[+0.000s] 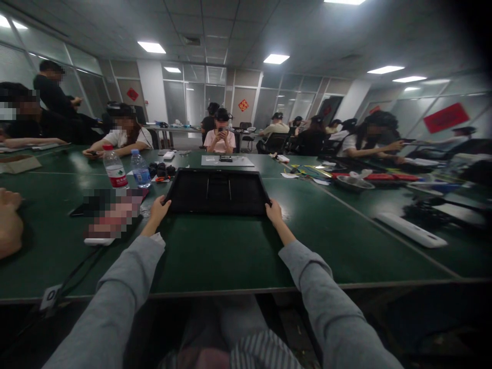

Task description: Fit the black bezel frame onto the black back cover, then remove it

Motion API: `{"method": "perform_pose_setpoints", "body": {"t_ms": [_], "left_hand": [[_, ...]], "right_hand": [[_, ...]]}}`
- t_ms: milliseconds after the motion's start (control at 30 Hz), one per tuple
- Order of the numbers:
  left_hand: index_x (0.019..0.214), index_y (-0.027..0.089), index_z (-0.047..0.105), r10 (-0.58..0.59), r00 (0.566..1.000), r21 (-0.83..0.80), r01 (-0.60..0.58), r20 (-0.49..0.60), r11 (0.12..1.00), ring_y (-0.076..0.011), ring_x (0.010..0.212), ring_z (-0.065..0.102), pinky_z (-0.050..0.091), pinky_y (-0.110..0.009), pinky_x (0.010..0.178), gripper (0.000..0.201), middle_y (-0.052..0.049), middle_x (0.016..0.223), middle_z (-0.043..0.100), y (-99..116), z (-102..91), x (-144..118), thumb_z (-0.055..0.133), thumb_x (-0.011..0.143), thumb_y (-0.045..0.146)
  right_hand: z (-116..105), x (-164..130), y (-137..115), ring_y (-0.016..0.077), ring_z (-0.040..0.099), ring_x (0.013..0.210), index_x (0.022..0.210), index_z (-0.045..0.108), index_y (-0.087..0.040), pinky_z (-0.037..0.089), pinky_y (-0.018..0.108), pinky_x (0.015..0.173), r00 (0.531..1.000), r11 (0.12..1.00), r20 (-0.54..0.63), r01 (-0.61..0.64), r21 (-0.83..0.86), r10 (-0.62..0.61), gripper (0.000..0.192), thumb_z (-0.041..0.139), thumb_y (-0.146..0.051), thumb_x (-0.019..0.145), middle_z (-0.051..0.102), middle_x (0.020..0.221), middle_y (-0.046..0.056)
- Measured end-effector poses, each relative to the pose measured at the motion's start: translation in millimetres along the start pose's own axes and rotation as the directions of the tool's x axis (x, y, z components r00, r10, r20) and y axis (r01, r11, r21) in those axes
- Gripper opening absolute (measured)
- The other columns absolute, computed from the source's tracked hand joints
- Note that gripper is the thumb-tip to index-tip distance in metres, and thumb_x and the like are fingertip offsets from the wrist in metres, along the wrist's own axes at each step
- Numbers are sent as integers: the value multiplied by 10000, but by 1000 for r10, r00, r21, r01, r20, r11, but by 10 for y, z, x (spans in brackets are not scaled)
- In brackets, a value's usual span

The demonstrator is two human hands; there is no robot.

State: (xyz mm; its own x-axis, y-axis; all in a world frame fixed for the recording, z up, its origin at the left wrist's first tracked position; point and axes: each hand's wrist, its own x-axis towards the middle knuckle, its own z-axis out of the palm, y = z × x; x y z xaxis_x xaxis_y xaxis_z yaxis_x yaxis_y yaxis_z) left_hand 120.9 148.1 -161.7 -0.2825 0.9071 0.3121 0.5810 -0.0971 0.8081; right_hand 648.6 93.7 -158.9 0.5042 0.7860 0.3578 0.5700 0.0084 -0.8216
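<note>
The left hand [157, 211] is closed on the near-left corner of the black tray [219, 193], thumb along its rim; the right hand [274, 212] grips the near-right corner the same way. The tray lies straight ahead between them, over the green table [219, 256], with two pale rods [208, 188] standing out against its middle. The step in hand looks like steadying or positioning the tray; the next move seems to call for an even, two-sided hold so that it stays level.

Left of the tray stand a red-capped bottle [116, 171] and a blue-capped bottle [140, 171]. Just beyond it is a grey mat [246, 163]; to its right, well apart, are a bowl [355, 183] and a white bar [411, 229].

The fingers under the tray are hidden, and I cannot tell whether its underside touches the table. A co-worker's hand [9, 225] is cut off far left.
</note>
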Motion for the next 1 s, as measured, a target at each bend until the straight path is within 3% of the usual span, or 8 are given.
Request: {"method": "perform_pose_setpoints", "body": {"t_ms": [167,267,367,433,533,633,733,1000], "left_hand": [[1236,133,752,-6,1000,200,5,2,980,-355,1214,702,505,-455,1059,464,-205,1261,760,115,-83,-112,633,915,447],[1179,150,784,33,999,301,-38,21,953,-370,1166,717,520,-445,1007,462,-198,1191,781,163,-109,-172,570,952,490],[1223,152,776,58,998,331,-66,34,941,-371,1173,714,517,-441,1009,473,-194,1206,778,179,-115,-206,546,976,484],[1264,150,761,70,997,325,-80,42,942,-359,1205,703,511,-429,1028,478,-189,1242,769,178,-116,-220,539,989,472],[1304,147,743,79,996,324,-90,48,942,-336,1249,687,501,-404,1055,468,-183,1292,754,180,-117,-238,530,1004,435],[1315,134,734,71,996,325,-84,51,942,-321,1232,696,504,-388,1053,453,-182,1302,751,194,-120,-246,536,1006,399],[1295,136,736,40,997,284,-55,59,957,-301,1193,713,518,-369,1027,418,-169,1291,759,207,-122,-227,569,990,368],[1282,95,722,-105,994,86,103,16,991,-282,1126,736,534,-349,975,459,-188,1244,767,113,-154,-115,667,915,365]], "right_hand": [[-94,-23,-8,307,642,1166,1247,693,-203,474,528,1118,999,998,43,13,-56,-11,445,527,-223,835,714,1119,129],[-179,-108,-172,340,577,1245,1413,630,-202,448,576,1107,994,983,-48,92,-161,-101,548,563,-321,882,642,1253,170],[-284,-177,-412,352,456,1385,1585,474,-238,384,589,1150,932,922,-157,279,-268,-328,644,503,-424,969,489,1482,192],[-331,-178,-495,345,397,1439,1623,407,-222,358,575,1174,886,909,-259,318,-268,-386,641,424,-410,1010,458,1514,205],[-317,-113,-397,355,451,1390,1625,370,-130,370,584,1169,912,952,-294,237,-193,-287,697,428,-417,992,534,1434,238],[-234,-11,-146,354,608,1221,1602,357,-19,448,558,1117,995,998,-85,39,-46,-42,809,523,-456,941,652,1278,246],[-175,65,35,336,670,1176,1588,388,-16,488,510,1100,989,992,81,-122,22,120,834,612,-437,903,705,1223,218],[-339,49,2,285,730,1049,1431,618,-146,568,462,1031,986,990,118,-124,65,115,622,724,-344,851,756,1075,113]]}}
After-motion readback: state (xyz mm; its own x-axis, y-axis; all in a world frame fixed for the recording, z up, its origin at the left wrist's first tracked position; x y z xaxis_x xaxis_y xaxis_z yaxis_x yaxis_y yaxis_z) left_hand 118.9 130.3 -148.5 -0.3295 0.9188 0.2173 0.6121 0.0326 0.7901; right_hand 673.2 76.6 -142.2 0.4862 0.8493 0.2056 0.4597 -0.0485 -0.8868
